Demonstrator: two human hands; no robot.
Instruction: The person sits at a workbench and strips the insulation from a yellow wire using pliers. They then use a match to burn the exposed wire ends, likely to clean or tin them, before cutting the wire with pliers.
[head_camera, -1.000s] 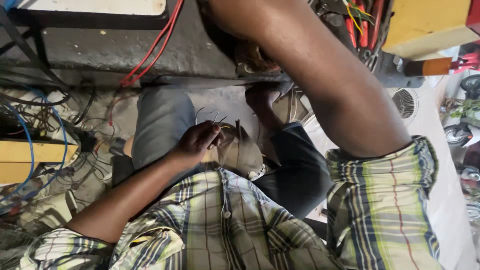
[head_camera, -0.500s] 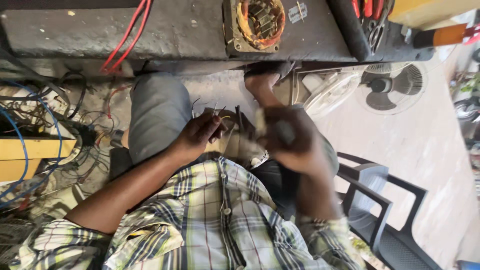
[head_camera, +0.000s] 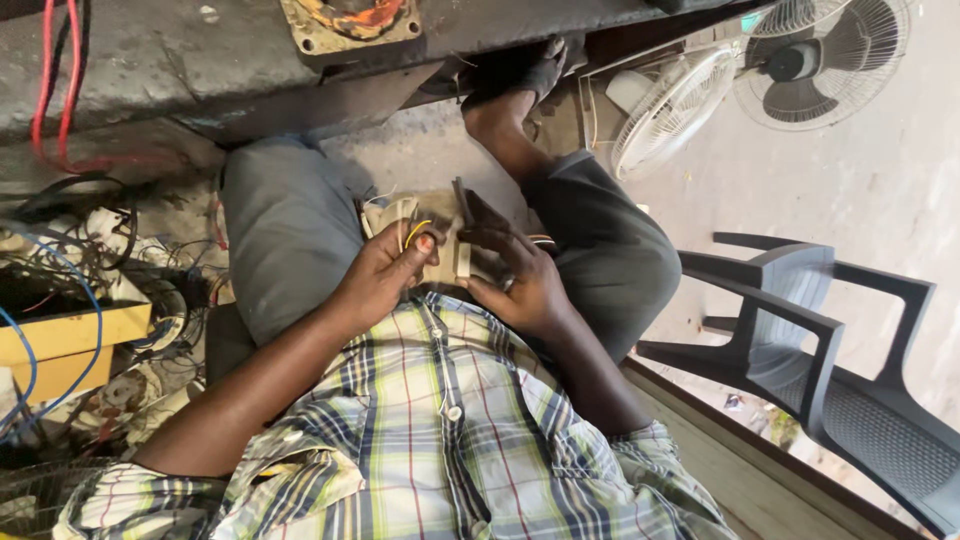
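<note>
hands: 2 | left hand (head_camera: 385, 275), right hand (head_camera: 520, 275) grip 1 wired part (head_camera: 440, 240) | fans (head_camera: 740, 85): 2

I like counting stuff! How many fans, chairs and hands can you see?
Fans: 2 (the second is a fan grille)
Chair: 1
Hands: 2, the left hand and the right hand
Total: 5
</note>
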